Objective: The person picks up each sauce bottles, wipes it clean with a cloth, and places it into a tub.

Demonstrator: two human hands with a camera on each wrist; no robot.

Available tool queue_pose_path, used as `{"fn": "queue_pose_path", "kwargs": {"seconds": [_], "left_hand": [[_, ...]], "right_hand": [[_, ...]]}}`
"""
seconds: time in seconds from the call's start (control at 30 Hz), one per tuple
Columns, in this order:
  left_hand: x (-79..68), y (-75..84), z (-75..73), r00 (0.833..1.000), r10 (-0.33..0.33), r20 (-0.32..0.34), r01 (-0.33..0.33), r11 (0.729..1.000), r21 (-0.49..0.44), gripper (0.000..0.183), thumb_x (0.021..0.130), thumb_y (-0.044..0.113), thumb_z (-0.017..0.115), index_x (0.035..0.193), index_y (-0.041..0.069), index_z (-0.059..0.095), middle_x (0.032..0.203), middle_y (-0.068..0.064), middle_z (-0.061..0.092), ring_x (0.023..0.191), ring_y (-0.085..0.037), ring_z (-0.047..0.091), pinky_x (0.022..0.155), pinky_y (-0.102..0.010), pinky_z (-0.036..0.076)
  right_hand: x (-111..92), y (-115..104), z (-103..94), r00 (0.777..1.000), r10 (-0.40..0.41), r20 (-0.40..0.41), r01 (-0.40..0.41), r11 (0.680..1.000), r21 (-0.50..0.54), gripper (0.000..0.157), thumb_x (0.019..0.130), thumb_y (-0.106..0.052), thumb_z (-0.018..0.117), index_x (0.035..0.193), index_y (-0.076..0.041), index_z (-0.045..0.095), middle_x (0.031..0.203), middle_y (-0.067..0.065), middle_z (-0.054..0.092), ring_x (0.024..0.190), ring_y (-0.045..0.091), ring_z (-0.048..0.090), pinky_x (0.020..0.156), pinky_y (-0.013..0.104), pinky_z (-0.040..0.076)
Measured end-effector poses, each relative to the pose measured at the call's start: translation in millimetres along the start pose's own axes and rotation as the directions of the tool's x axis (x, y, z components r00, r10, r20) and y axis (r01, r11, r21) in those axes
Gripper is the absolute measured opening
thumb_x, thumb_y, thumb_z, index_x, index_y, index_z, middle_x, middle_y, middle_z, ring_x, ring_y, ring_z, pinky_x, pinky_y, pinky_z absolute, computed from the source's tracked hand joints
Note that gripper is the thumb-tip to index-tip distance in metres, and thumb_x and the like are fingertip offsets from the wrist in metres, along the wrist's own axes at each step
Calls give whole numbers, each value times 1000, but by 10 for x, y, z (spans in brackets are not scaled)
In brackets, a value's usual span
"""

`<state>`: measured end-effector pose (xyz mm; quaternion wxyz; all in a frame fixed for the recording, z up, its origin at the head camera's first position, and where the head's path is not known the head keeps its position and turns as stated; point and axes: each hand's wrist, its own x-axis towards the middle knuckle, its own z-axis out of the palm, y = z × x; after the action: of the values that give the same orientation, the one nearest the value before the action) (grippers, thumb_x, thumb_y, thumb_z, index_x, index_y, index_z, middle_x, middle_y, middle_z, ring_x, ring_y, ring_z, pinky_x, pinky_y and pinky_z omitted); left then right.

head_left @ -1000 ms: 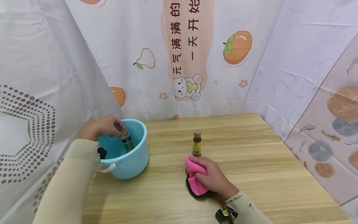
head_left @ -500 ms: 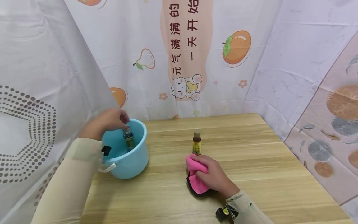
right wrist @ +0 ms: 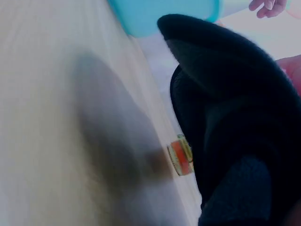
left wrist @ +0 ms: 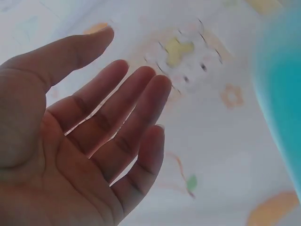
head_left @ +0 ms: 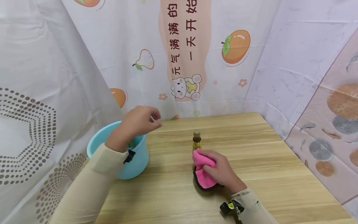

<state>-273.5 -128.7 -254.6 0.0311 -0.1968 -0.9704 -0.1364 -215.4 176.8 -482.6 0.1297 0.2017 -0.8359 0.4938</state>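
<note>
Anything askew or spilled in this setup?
One oddity: the bear print on the white curtain lies on its side, head leftward, as if the curtain were hung sideways. The brown bottle looks upright, though the pink cloth hides its base. No spill shows on the visible tabletop; the blue bucket is only partly visible.

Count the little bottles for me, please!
2: a brown bottle on the table, behind the pink cloth; another bottle, mostly hidden, inside the blue bucket. More may be hidden in there.
</note>
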Motion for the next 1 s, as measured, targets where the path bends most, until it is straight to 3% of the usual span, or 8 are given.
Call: {"fn": "queue_pose_path", "kwargs": {"seconds": [0.2, 0.4, 0.57, 0.77, 0.9, 1.0], "left_hand": [[115, 282, 281, 993, 103, -54, -105, 993, -50, 21, 93, 32, 76, 107, 16, 75, 105, -1, 76, 97, -18, 71, 83, -40, 60], [275, 420, 640, 984, 162, -78, -171, 977, -127, 18, 95, 26, 75, 108, 14, 75, 107, -1, 75, 96, -15, 72, 83, -35, 61], [443, 482, 1020, 983, 156, -97, -171, 969, -177, 29, 96, 27, 75, 123, 17, 73, 122, 0, 72, 103, -15, 72, 87, -35, 60], [547, 538, 1407, 985, 117, -126, -142, 968, -205, 49, 98, 31, 72, 145, 21, 60, 149, -3, 57, 131, -23, 61, 107, -42, 53], [583, 565, 1545, 981, 116, -156, -148, 966, -210, 42, 100, 31, 71, 140, 22, 65, 145, -1, 61, 136, -22, 57, 111, -42, 50], [598, 571, 1604, 977, 128, -169, -167, 956, -242, 31, 99, 28, 72, 130, 21, 71, 133, 1, 68, 122, -19, 65, 102, -39, 56]], "right_hand": [[37, 59, -99, 992, -72, -101, 79, 995, 65, 64, 82, 8, 73, 136, -26, 69, 135, -4, 69, 121, 12, 64, 94, 16, 53], [58, 56, -131, 977, -59, -203, 79, 993, 91, 62, 83, 12, 72, 134, -21, 71, 136, 1, 68, 121, 7, 63, 95, 13, 51], [53, -9, -122, 948, 40, -316, -18, 997, 73, 60, 83, 12, 73, 135, -18, 70, 138, 5, 68, 109, 10, 64, 83, 12, 52], [45, -262, -149, 919, 148, -364, -124, 988, 88, 53, 84, 10, 72, 134, -9, 70, 136, 9, 68, 97, 18, 61, 71, 15, 52], [43, -323, -151, 910, 192, -367, -165, 981, 104, 53, 86, 8, 71, 135, -13, 69, 137, 7, 67, 99, 19, 61, 71, 16, 53], [36, -307, -146, 908, 193, -371, -172, 981, 89, 54, 87, 6, 71, 136, -15, 69, 138, 6, 68, 98, 17, 61, 71, 16, 53]]}}
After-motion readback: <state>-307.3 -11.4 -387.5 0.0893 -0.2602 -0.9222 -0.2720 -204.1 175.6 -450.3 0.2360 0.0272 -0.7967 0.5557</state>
